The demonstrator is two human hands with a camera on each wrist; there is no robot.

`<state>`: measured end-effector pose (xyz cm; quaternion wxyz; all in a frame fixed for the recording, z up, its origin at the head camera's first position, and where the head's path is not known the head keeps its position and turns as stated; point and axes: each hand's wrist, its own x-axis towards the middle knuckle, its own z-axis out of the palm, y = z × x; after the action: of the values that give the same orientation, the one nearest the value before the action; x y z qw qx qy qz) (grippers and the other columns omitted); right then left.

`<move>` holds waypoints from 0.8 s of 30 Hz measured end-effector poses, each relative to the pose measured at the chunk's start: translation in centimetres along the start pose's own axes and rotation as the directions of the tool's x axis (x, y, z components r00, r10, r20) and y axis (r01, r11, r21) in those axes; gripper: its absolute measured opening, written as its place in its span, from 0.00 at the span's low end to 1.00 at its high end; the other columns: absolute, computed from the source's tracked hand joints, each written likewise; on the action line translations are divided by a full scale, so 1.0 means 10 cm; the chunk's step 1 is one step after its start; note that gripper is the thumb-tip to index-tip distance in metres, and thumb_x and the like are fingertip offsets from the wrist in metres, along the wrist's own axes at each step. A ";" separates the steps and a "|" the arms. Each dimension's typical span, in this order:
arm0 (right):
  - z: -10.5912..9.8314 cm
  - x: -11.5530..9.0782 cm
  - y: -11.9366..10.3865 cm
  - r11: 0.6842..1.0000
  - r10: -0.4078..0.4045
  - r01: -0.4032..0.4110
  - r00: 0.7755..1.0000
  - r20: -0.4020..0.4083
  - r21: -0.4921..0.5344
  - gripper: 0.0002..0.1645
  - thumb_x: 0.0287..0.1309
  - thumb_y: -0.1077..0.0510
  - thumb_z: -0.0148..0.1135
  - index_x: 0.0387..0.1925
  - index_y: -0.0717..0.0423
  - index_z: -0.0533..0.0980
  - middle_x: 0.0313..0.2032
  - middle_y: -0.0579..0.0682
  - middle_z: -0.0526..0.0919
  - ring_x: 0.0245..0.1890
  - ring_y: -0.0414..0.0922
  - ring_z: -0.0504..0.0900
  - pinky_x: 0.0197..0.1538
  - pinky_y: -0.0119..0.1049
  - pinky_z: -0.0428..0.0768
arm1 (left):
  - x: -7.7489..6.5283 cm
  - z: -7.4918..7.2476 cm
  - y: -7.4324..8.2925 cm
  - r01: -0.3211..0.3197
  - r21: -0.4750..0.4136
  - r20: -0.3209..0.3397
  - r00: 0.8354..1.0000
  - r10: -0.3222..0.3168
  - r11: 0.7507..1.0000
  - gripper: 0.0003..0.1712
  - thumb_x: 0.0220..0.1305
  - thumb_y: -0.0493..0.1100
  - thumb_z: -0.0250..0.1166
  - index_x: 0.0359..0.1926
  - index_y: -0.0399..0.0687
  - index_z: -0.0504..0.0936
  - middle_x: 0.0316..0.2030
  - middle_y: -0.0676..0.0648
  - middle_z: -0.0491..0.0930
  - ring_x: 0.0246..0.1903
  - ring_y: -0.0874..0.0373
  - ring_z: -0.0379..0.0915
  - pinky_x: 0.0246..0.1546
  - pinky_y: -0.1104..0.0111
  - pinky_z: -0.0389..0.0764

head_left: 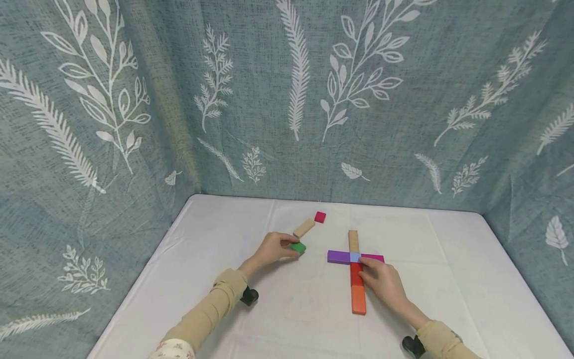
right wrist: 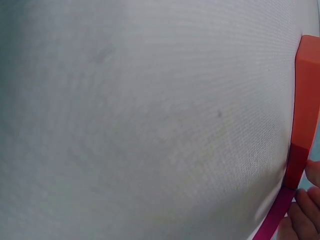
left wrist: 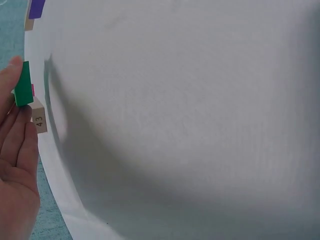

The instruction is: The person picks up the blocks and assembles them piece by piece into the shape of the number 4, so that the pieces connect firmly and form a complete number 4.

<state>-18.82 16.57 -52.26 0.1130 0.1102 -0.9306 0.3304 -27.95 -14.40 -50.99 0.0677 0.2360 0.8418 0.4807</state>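
Currently, the left hand [head_left: 273, 248] pinches a green, apparently wooden block [head_left: 298, 247] by thumb and fingers, left of the middle of the white-covered counter [head_left: 287, 319]. Fingers cover part of this block, so I cannot tell its long axis. To its right, well apart, lies a cross of flat coloured blocks [head_left: 355, 257], whose long axis points from the near edge towards the far edge. The right hand [head_left: 386, 283] is nearer to this cross and touches its red rectangular block [head_left: 356, 274]; whether it grips this, I cannot tell.
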 end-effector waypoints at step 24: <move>-0.01 0.02 0.01 1.000 -0.008 0.008 1.000 0.012 -0.006 0.24 0.48 0.65 0.70 0.50 0.65 0.79 0.46 0.60 0.85 0.47 0.55 0.83 0.49 0.48 0.81 | 0.15 -0.02 0.34 0.142 0.070 -0.156 0.979 -0.130 0.987 0.20 0.49 0.40 0.74 0.45 0.40 0.84 0.45 0.42 0.84 0.50 0.48 0.79 0.52 0.59 0.79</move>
<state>-18.98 16.67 -52.14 0.1093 0.1155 -0.9317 0.3266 -28.22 -12.45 -47.87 0.0269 0.1435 0.8774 0.4570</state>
